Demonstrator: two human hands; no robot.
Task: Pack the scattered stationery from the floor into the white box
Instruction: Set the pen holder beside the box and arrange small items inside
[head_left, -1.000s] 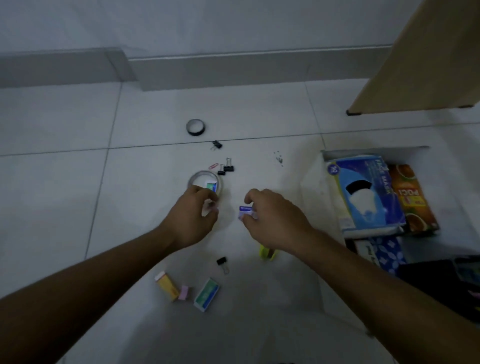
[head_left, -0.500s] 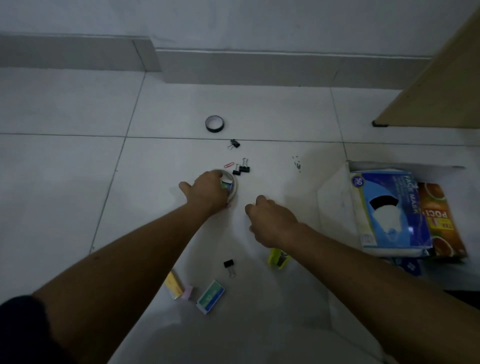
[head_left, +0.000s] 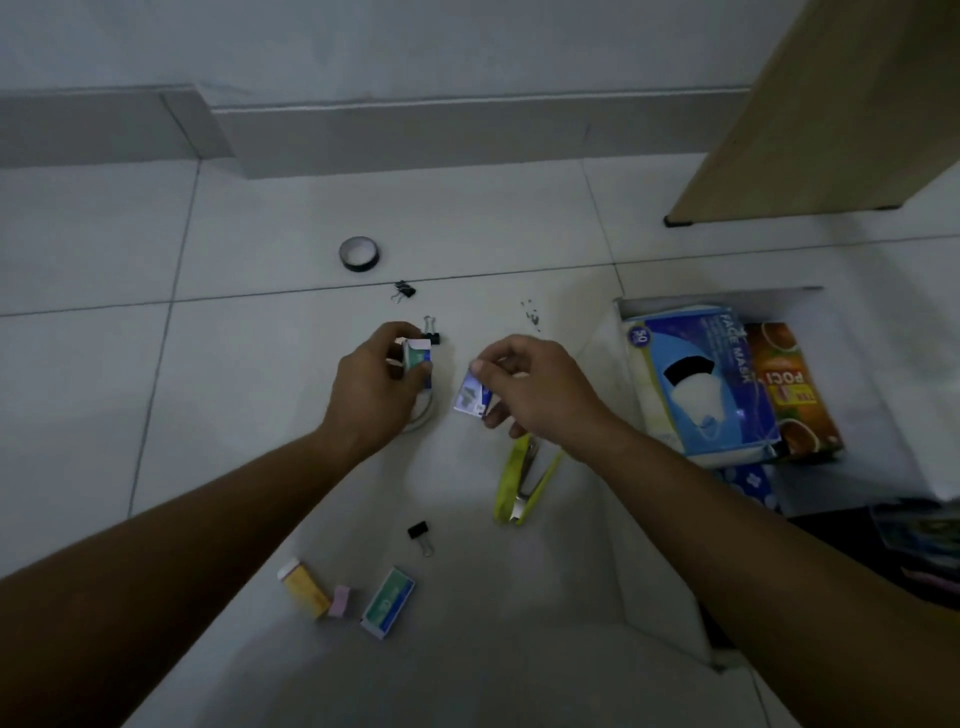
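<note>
Two small boxes are pinched, one by the left hand (head_left: 371, 387), one by the right hand (head_left: 530, 387). Stationery is scattered at six o'clock; the white box (head_left: 608, 364) is at three. Either could be dropped if gripped loosely.

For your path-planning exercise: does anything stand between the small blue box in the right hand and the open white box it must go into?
Nothing visible does. The right hand holds the small blue box above bare floor, and only tile lies between it and the white box. Inside, a face mask pack and a tea carton fill much of the space.
</note>
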